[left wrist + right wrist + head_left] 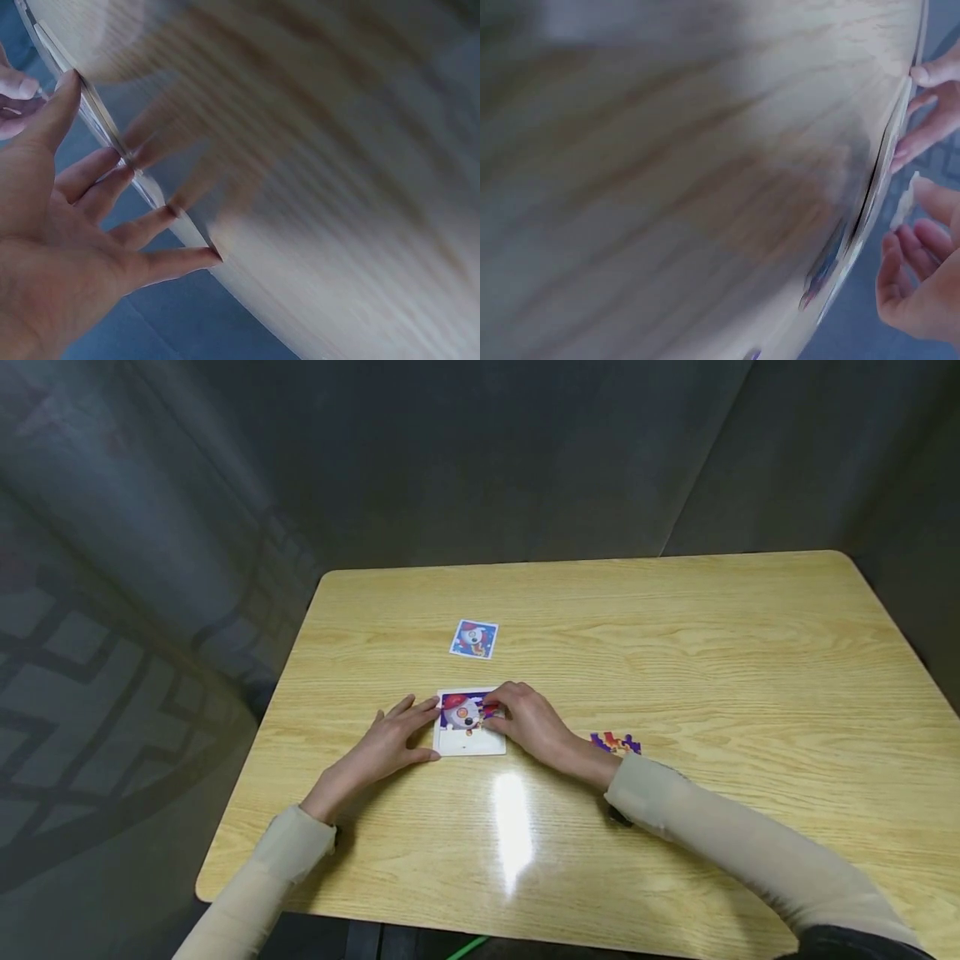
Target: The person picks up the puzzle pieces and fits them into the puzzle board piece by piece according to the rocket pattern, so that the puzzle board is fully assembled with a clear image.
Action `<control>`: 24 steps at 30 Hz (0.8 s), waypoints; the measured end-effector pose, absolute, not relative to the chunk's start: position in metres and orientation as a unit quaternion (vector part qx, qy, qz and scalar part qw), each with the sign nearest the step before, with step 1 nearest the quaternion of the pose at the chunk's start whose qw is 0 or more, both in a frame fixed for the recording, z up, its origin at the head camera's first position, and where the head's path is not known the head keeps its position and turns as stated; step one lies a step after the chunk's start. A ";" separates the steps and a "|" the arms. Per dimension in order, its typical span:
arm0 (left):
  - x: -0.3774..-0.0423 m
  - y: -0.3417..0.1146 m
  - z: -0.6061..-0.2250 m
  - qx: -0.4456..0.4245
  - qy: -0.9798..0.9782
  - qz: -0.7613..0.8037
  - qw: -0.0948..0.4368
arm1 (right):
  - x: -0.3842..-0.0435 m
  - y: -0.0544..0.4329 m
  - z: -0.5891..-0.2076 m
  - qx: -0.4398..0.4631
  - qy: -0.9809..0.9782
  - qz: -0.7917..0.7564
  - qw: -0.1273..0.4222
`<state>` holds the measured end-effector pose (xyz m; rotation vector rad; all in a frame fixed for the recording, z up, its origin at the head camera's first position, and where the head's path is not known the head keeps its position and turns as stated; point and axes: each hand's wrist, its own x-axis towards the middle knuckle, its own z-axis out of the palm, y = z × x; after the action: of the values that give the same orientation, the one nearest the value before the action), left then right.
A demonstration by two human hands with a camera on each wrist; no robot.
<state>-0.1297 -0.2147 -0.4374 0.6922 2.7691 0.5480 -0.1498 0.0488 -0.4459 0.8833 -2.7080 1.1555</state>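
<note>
The right sleeve was nearest in the head view, to the right of the white puzzle board. The left sleeve was on the board's left. The board lay on the wooden table, with a bright picture in its top part. The left hand was spread open and touched the board's left side. The right hand was bent over the board's right side. A small picture card lay behind the board, and loose pieces lay to its right.

In the left wrist view, the left hand's fingers were spread along the board's edge, holding nothing.

In the right wrist view, the right thumb and fingers pinched a pale piece near the board. Whether it touched the board, one could not tell.
</note>
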 end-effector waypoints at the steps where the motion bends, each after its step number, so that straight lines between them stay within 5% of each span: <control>1: -0.129 -0.214 -0.437 0.237 0.946 0.188 0.117 | -0.149 0.051 -0.445 0.287 -0.879 0.379 0.044; 5: -0.128 -0.213 -0.438 0.236 0.946 0.189 0.115 | -0.145 0.064 -0.439 0.290 -0.861 0.416 0.046; 10: -0.129 -0.213 -0.436 0.240 0.945 0.190 0.113 | -0.148 0.086 -0.432 0.171 -0.791 0.581 -0.087; 14: -0.130 -0.213 -0.435 0.236 0.947 0.187 0.113 | -0.155 0.100 -0.427 0.080 -0.757 0.633 -0.143; 20: -0.129 -0.213 -0.435 0.233 0.946 0.190 0.119 | -0.161 0.088 -0.428 0.138 -0.770 0.599 -0.173; 24: -0.129 -0.211 -0.436 0.233 0.946 0.192 0.121 | -0.160 0.071 -0.436 0.237 -0.807 0.522 -0.141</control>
<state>-0.1290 -0.2112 -0.4363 0.6803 2.7612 0.5613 -0.1601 0.0705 -0.4358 0.8185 -2.7930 1.8053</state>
